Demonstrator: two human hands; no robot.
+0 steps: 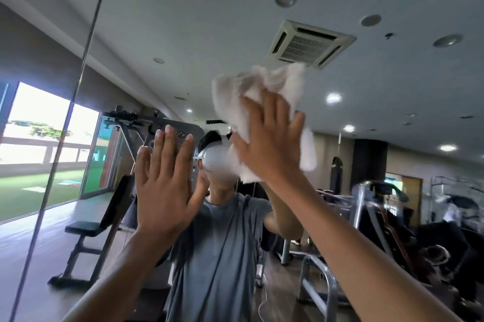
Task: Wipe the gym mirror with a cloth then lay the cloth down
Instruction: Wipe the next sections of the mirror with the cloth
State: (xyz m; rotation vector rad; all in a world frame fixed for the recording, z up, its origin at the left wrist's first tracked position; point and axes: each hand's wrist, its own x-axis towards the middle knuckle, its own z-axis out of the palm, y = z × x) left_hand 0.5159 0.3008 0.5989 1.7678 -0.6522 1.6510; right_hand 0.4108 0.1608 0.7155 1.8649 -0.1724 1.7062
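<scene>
Mirror (183,33): large wall glass, standing upright and filling the view, with a thin dark seam running down it at the left.
Cloth (262,86): white, fluffy and crumpled. It is lying bunched against the glass high up, right of centre. The right hand (269,143) is pressing it there, and its edges are sticking out above and below the fingers.

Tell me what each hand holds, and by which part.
The right hand presses the white cloth on the mirror, straight fingers over its middle. The left hand holds nothing.
</scene>
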